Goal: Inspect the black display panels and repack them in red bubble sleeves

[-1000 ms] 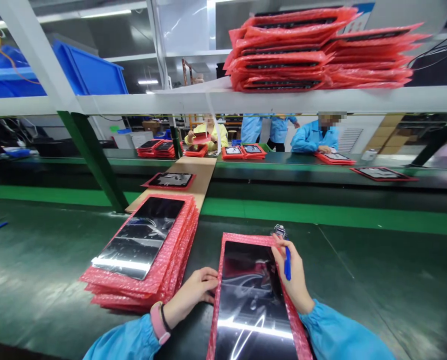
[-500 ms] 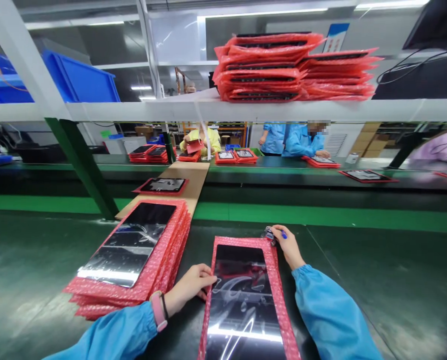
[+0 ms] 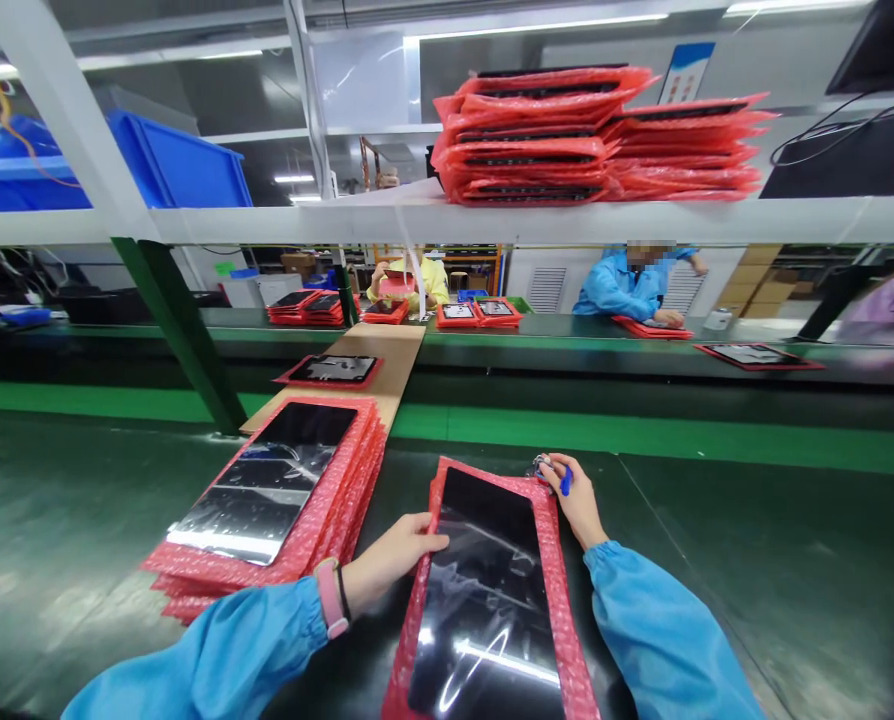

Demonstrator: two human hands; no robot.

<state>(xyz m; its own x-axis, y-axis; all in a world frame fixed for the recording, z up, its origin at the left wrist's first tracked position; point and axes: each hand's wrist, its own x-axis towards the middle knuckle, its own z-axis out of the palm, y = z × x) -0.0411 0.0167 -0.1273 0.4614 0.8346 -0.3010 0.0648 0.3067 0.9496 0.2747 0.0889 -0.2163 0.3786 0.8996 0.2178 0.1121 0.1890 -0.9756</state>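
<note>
A black glossy panel [image 3: 488,600] lies on red bubble wrap [image 3: 567,610] in front of me. My left hand [image 3: 406,548] pinches the panel and wrap at their left edge, thumb on top. At the wrap's top right corner, my right hand [image 3: 573,498] has its fingers closed on a small metallic object [image 3: 543,466], too small to identify, and a blue pen-like piece [image 3: 566,481] shows between the fingers. Left of my left hand, another black panel [image 3: 271,480] tops a stack of red bubble wrap [image 3: 342,500].
A cardboard sheet [image 3: 387,345] bears another wrapped panel [image 3: 334,370] behind the stack. A green post [image 3: 181,335] stands at left. Overhead, a white shelf [image 3: 342,222] carries red-wrapped panels [image 3: 529,135]. People sit across the bench, one in blue [image 3: 604,290].
My left hand has moved slightly up and right, and the panel's left edge is tilted up with its wrap. My right hand stays at the corner. The view has shifted slightly.
</note>
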